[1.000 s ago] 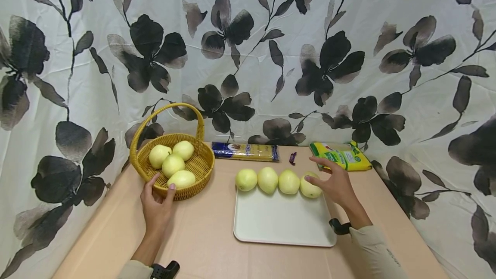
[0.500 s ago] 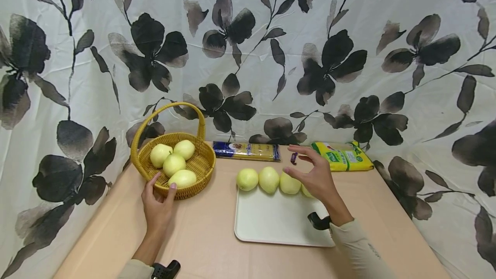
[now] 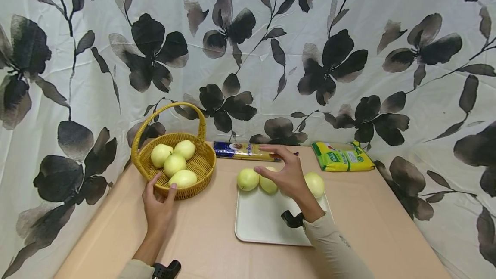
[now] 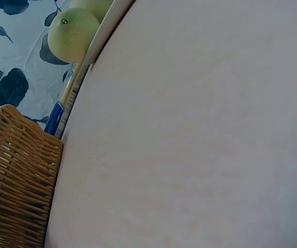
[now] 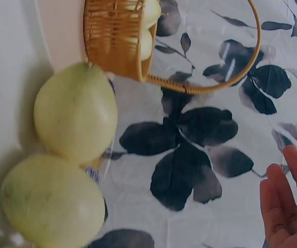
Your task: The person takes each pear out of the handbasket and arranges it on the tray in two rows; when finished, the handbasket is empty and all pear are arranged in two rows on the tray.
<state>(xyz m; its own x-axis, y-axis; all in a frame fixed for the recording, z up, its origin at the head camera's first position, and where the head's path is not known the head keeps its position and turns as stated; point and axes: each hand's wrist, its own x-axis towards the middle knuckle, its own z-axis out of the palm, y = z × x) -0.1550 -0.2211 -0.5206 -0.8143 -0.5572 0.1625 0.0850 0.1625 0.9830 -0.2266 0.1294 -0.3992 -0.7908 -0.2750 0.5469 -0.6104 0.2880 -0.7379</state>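
My left hand point(image 3: 158, 212) holds the near side of a yellow wicker basket point(image 3: 205, 171), thumb and forefinger at its rim. Several pale yellow-green round fruits point(image 3: 174, 165) sit inside the basket. Over a row of like fruits point(image 3: 247, 179) along the far edge of a white tray point(image 3: 271, 227), my right hand point(image 3: 288, 178) is spread with thumb and fingers apart, holding nothing. It hides part of the row in the head view. The right wrist view shows two fruits point(image 5: 76, 112) close up and the spread fingers point(image 5: 280, 201) at lower right.
Behind the tray lies a blue-and-yellow long packet point(image 3: 232, 150), partly covered by the right hand. A small dark purple wrapped sweet point(image 3: 296, 153) peeks out beside it. At the back right is a green-and-yellow pack point(image 3: 342, 157). A floral cloth point(image 3: 271, 76) hangs behind the table.
My right hand has moved left across the row from the rightmost fruit, still spread, and the rightmost fruit shows again. My left hand stays on the basket.
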